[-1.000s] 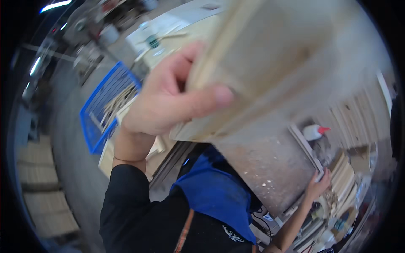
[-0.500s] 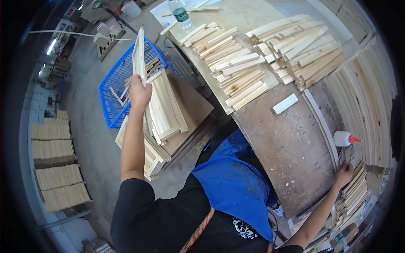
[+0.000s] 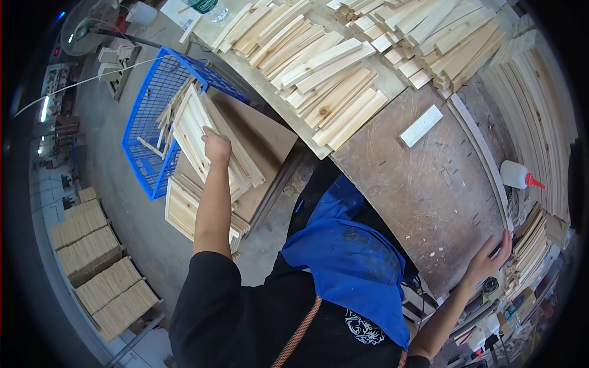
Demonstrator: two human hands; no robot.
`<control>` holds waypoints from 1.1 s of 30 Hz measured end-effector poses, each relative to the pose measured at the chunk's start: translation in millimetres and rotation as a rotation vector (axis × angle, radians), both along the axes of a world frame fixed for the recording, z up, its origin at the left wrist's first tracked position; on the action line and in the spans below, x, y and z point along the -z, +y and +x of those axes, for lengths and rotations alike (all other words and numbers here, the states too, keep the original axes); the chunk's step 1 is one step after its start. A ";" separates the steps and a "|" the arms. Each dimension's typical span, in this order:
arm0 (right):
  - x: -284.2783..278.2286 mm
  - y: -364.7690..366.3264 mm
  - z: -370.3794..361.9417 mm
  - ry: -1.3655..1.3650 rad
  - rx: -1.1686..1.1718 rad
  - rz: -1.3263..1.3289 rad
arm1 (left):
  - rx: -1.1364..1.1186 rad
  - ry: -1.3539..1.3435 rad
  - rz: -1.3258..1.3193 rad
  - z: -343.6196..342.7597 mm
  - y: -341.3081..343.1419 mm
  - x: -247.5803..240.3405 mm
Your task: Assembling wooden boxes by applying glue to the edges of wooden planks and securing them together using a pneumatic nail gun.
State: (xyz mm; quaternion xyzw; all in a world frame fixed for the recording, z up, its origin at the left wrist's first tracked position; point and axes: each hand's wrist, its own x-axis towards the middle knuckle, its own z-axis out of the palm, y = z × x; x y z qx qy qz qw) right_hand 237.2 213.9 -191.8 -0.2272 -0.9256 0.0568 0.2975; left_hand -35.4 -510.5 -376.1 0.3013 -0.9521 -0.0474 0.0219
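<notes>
My left hand point(image 3: 216, 146) is closed on the edge of a pale wooden framed panel point(image 3: 191, 132). That panel leans against other wooden panels standing on a brown board point(image 3: 257, 132), beside a blue plastic basket point(image 3: 142, 132). More framed panels point(image 3: 181, 205) are stacked below my left forearm. My right hand point(image 3: 486, 262) is at the right edge of the brown workbench point(image 3: 405, 208), its fingers apart and nothing in them. Its fingertips are near the lower end of a long pale strip point(image 3: 481, 153). Close by stands a white glue bottle point(image 3: 514, 175) with a red nozzle.
Rows of wooden slats point(image 3: 313, 67) cover the far part of the bench, with another pile of slats point(image 3: 438, 43) to their right. A short white block point(image 3: 421, 126) lies on the bench. Bundled wood stacks point(image 3: 116, 294) stand at far left. Long boards point(image 3: 540, 116) line the right.
My left hand has lowered the panel from upright to leaning on the other panels. My right hand has shifted slightly and its fingers have spread. The whole view has turned a little.
</notes>
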 end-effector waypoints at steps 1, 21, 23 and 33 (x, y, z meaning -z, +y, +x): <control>-7.9 -21.6 -1.7 -0.034 -0.028 0.003 | 0.017 -0.005 0.042 -1.3 2.8 6.4; -30.4 -294.8 -122.8 -0.465 -1.222 -0.555 | -0.680 0.272 1.489 153.4 -144.7 81.2; -18.4 -311.8 -134.4 -0.510 -1.271 -0.552 | -0.728 0.224 1.541 152.6 -150.1 79.4; 61.4 -376.1 -180.2 -0.740 -1.116 -0.905 | -0.618 0.206 1.582 139.8 -83.5 66.0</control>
